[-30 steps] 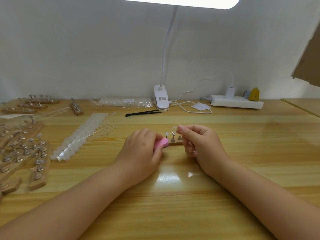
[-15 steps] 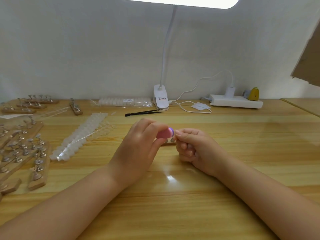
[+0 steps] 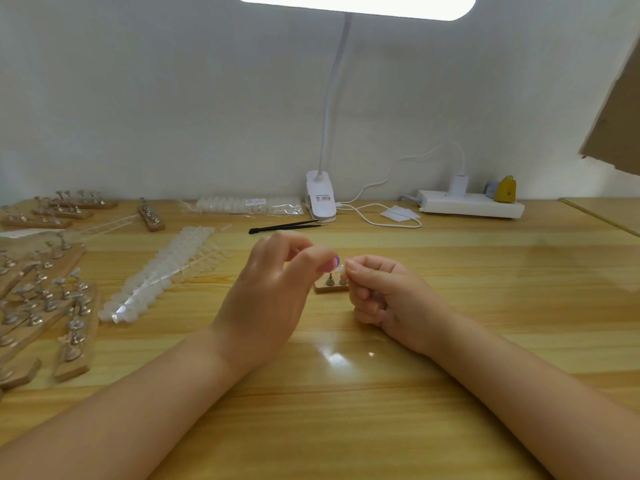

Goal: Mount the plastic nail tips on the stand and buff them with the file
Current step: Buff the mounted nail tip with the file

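Above the small stand [image 3: 330, 285], my left hand [image 3: 266, 292] pinched the pink file [image 3: 329, 264] — my right hand [image 3: 384, 292] pinched a nail tip [image 3: 341, 269] against it.

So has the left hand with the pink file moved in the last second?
Yes. The left hand has lifted the pink file up off the table and rightward, above the small wooden stand, to meet the right hand.
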{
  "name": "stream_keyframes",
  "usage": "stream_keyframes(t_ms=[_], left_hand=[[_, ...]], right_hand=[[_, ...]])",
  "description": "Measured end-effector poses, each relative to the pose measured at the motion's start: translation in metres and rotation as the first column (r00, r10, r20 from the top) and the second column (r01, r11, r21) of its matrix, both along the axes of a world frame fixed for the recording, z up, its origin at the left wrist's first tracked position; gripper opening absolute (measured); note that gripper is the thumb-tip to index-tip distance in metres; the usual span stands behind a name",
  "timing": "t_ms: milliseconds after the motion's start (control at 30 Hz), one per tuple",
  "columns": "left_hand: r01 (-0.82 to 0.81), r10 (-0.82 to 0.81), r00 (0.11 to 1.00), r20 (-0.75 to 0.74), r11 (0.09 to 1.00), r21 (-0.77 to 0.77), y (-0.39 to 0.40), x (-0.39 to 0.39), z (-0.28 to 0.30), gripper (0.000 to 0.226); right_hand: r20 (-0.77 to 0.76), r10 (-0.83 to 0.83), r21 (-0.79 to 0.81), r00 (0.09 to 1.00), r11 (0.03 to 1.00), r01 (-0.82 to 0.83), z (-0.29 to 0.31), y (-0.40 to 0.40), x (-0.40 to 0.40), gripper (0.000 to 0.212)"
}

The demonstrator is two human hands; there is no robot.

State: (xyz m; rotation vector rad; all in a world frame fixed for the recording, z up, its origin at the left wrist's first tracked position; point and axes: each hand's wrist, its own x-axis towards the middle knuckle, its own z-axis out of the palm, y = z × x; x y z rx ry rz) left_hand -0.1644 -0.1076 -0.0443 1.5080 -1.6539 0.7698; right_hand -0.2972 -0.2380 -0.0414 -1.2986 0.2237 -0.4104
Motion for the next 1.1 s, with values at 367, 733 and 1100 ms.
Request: stream_keyframes(t_ms=[367,733,1100], left_hand=[[0.078,-0.078,0.997,-0.008,0.997,-0.005,0.000,-0.004,0.002,0.026],[0.129,-0.126,0.989,-0.080,0.991,0.031,-0.001,-0.008,0.003,0.024],[0.148,-0.143,0.984,-0.103,0.988,0.043,-0.003,-0.003,-0.001,0.026]], right_hand=[[0.021,-0.038,-0.019,0.999,0.999,0.038,-0.001,0.001,-0.001,0.008],[0.010,-0.038,-0.037,0.999,0.999,0.038,-0.001,0.001,-0.001,0.009],[0.001,-0.069,-0.049,0.998,0.996,0.069,-0.001,0.002,0.001,0.009]])
